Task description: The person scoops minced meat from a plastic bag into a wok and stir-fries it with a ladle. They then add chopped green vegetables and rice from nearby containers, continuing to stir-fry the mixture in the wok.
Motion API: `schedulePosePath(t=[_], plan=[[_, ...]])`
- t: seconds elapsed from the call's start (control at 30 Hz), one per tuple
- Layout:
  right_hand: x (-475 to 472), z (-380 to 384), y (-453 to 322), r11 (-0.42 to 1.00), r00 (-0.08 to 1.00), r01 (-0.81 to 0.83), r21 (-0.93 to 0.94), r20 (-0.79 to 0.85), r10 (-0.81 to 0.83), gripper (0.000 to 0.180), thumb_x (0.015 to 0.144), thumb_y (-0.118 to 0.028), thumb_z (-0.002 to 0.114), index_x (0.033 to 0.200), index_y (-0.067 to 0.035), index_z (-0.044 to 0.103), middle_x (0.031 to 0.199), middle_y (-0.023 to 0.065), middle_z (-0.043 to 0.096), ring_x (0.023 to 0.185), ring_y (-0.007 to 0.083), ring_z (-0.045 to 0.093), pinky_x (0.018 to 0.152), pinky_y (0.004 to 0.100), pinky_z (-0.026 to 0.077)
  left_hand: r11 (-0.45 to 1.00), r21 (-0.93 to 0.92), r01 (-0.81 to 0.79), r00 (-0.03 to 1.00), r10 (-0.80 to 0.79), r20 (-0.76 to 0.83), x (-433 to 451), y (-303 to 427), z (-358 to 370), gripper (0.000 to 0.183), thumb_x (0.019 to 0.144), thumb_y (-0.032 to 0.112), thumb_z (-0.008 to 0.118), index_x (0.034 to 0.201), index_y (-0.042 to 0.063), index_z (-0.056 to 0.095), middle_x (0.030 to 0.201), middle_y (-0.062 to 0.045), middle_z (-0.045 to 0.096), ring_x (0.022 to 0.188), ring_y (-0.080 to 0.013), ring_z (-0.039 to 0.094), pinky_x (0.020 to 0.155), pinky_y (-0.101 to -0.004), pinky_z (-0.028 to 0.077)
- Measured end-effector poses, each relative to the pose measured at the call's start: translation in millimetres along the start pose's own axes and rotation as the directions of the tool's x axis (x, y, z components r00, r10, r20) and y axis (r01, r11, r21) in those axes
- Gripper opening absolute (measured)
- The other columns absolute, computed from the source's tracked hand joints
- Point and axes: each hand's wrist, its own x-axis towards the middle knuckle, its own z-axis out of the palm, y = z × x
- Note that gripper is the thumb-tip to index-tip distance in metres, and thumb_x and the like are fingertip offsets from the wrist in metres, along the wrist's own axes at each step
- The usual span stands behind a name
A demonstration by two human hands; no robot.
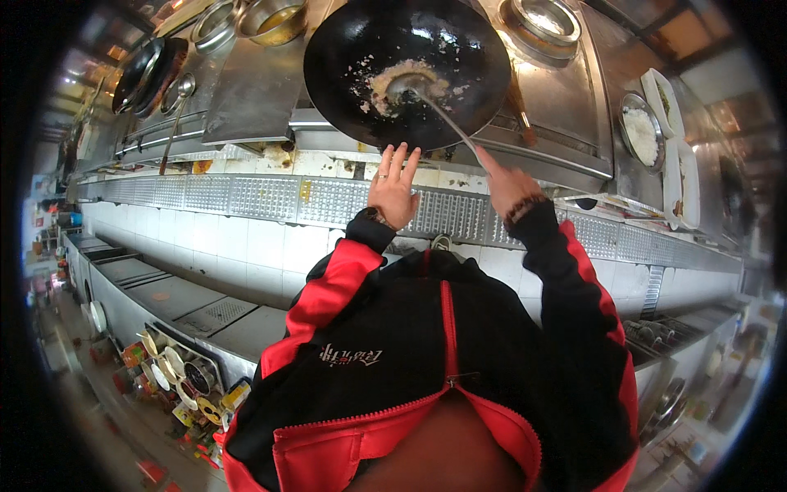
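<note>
A large black wok [344, 92] sits on the steel range in front of me. Pale, crumbly food [381, 101] lies in its bottom, with small bits scattered up the sides. My right hand [513, 184] grips the handle of a metal ladle [452, 122], index finger along the shaft. The ladle's bowl rests in the food. At the wok's near rim is my left hand [395, 194], fingers stretched out and slightly apart, holding nothing. Its fingertips reach the rim; I cannot tell whether they touch it.
Right of the wok lie a brush [522, 117] and a steel bowl of white rice-like grains [640, 136], near white trays [681, 178]. A steel pot of yellowish liquid [273, 23], another ladle [183, 89] and dark pans [144, 74] stand left. Behind me runs a steel counter [178, 301].
</note>
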Motion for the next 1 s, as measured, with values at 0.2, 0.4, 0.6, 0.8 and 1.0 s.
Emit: schedulePosePath(t=[0.2, 0.4, 0.6, 0.8, 1.0], plan=[[71.8, -15.6, -13.1, 0.979, 0.942, 0.199, -0.037, -0.267, -0.201, 0.055, 0.098, -0.018, 0.054, 0.150, -0.032, 0.047, 0.100, 0.0219, 0.068, 0.090, 0.0437, 0.068, 0.081, 0.0524, 0.054, 0.999, 0.026, 0.035, 0.999, -0.035, -0.013, 1.0, 3.7, 1.5, 0.096, 0.077, 0.013, 0.077, 0.159, 0.015, 0.027, 0.162, -0.017, 0.028, 0.151, -0.0420, 0.024, 0.113, -0.0529, 0.039], [89.5, 11.2, 53.2, 1.000, 0.955, 0.019, 0.006, -0.295, -0.016, 0.059, 0.098, -0.012, 0.052, 0.151, -0.035, 0.044, 0.106, 0.0202, 0.063, 0.096, 0.0417, 0.067, 0.083, 0.0503, 0.053, 0.999, 0.031, 0.034, 0.999, -0.035, 0.010, 0.6, 5.1, 0.2, 0.096, 0.077, 0.012, 0.076, 0.159, 0.015, 0.027, 0.163, -0.017, 0.026, 0.152, -0.0423, 0.021, 0.112, -0.0543, 0.039], [22.4, 47.6, 136.2, 0.940, 0.962, 0.130, 0.316, -0.270, -0.042, 0.062, 0.094, -0.017, 0.062, 0.151, -0.032, 0.045, 0.109, 0.0259, 0.067, 0.098, 0.0468, 0.066, 0.080, 0.0542, 0.053, 0.999, 0.003, 0.033, 0.999, -0.033, -0.030, 3.3, 8.0, 5.5, 0.099, 0.073, 0.010, 0.081, 0.158, 0.011, 0.030, 0.159, -0.024, 0.030, 0.148, -0.0486, 0.024, 0.118, -0.0519, 0.033], [-67.2, -32.2, 147.7, 0.998, 0.966, -0.025, 0.050, -0.257, 0.037, 0.068, 0.092, -0.012, 0.066, 0.152, -0.034, 0.045, 0.102, 0.0203, 0.068, 0.092, 0.0421, 0.067, 0.077, 0.0512, 0.054, 0.999, 0.015, 0.036, 0.997, -0.035, -0.072, 3.7, 10.0, 8.5, 0.099, 0.071, 0.008, 0.080, 0.157, 0.011, 0.032, 0.158, -0.022, 0.032, 0.146, -0.0487, 0.027, 0.117, -0.0518, 0.036], [-47.7, -37.7, 133.2, 0.998, 0.997, -0.017, 0.061, -0.074, 0.022, 0.062, 0.093, -0.014, 0.064, 0.150, -0.032, 0.048, 0.110, 0.0223, 0.068, 0.101, 0.0422, 0.066, 0.086, 0.0488, 0.052, 0.994, 0.019, 0.106, 0.992, -0.104, -0.077, 6.0, 18.1, 12.4, 0.095, 0.075, 0.010, 0.076, 0.158, 0.015, 0.031, 0.161, -0.018, 0.030, 0.151, -0.0430, 0.025, 0.116, -0.0510, 0.035]])
